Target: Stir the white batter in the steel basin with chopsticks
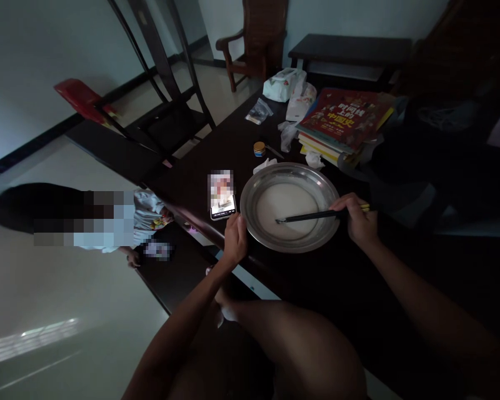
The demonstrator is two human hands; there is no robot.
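Observation:
A wide metal basin [250, 228] stands on the dark table, with a smooth white liquid [283, 200] in it. My left hand [235, 240] is closed at the basin's near left rim, fingers curled against the edge. On the right side, my right hand [360, 221] is closed around a pair of black chopsticks [310, 215] with yellowish ends. The chopsticks slant across the rim, and their tips touch the white liquid near the middle. Just left of the basin lies a lit phone [223, 210], its picture partly blurred.
Behind the basin are a small jar [259, 149], crumpled tissue [314, 160], plastic bags [301, 100] and a stack of books [341, 119]. A person [108, 222] is at the left beside a dark bench [183, 278]. A wooden chair [260, 41] stands farther back.

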